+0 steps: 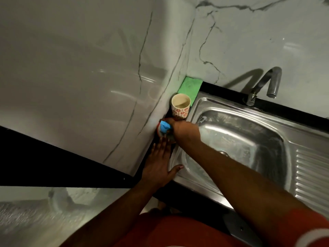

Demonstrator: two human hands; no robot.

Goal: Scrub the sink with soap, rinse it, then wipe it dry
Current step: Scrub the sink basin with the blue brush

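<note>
A steel sink (240, 138) with soapy streaks in its basin lies at the right, its drain (224, 153) partly behind my right forearm. My right hand (181, 128) reaches across the sink's left rim and grips a blue scrubber (164, 127) over a small red-rimmed dish by the wall. Flat, with fingers straight, my left hand (159, 161) rests on the dark counter strip and the sink's left edge just below the dish. A green cloth (190, 86) lies in the back corner.
A cream cup with red flowers (180, 106) stands between the green cloth and the dish. The tap (261, 86) rises at the back of the sink. A ribbed drainboard (311, 175) is at the right. Marble walls close in on the left and behind.
</note>
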